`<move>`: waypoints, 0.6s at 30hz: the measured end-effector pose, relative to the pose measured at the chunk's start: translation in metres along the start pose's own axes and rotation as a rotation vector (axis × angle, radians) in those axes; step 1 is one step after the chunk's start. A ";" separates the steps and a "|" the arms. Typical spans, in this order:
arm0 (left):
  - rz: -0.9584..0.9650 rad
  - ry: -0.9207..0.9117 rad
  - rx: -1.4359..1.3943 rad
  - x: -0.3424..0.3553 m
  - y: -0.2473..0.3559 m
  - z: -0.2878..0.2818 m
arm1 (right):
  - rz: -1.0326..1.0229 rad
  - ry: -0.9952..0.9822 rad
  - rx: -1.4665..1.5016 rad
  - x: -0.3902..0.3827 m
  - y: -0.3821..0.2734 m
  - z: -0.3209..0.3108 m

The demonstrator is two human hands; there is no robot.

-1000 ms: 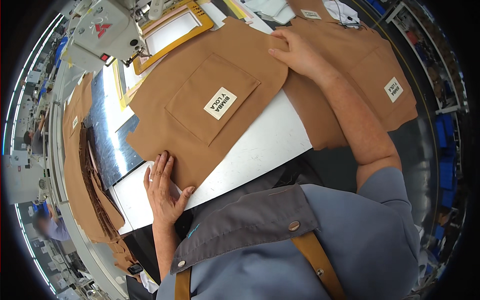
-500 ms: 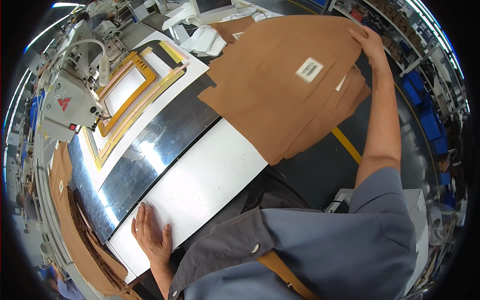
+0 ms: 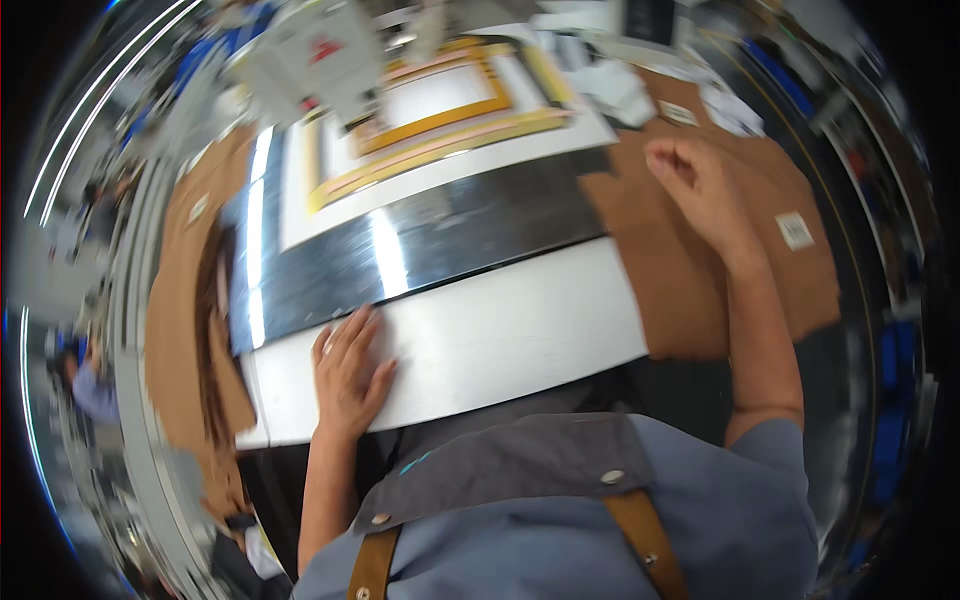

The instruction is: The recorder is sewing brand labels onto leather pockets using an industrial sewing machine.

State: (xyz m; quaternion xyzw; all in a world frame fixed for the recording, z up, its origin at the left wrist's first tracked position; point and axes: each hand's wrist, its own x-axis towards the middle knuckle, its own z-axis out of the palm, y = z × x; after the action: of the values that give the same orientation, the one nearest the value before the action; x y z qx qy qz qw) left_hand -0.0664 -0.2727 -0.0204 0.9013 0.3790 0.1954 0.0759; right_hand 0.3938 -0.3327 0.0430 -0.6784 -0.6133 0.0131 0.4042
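Note:
My left hand [image 3: 348, 370] rests on the white table edge [image 3: 500, 330], fingers spread and holding nothing. Over the stack of brown fabric pieces [image 3: 690, 310] at the right, my right hand [image 3: 697, 190] hovers with its fingers curled in. Nothing shows in its grip, though motion blurs it a little. The pieces lie beside the table's right end, with a white label [image 3: 795, 231] on the top one. Beyond my left hand is a shiny metal plate [image 3: 460, 215], and behind it a yellow-orange clamp frame [image 3: 500, 95] sits under the sewing machine head [image 3: 320, 65].
Another pile of brown fabric pieces [image 3: 185, 330] hangs along the table's left side. White crumpled material [image 3: 615, 95] lies at the back right. Shelving stands at the far right. Another person [image 3: 92, 385] is at the far left.
My right hand has let go of the brown pieces' far edge and come inward, its fingers curling. The pieces have settled lower. The view has turned; my left hand stays on the table.

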 end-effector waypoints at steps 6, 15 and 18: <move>-0.114 0.132 0.119 0.006 -0.047 -0.048 | -0.323 -0.375 0.082 0.009 -0.085 0.114; -0.614 0.585 0.156 -0.035 -0.206 -0.138 | -0.401 -0.376 0.106 0.022 -0.103 0.173; -0.831 0.532 0.074 -0.036 -0.229 -0.153 | -0.445 -0.353 0.090 0.023 -0.101 0.171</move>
State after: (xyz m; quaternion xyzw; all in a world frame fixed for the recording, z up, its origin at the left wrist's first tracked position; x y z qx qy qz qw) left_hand -0.3009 -0.1394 0.0431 0.5950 0.7192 0.3584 0.0160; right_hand 0.2288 -0.2297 -0.0044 -0.4957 -0.8069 0.0691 0.3136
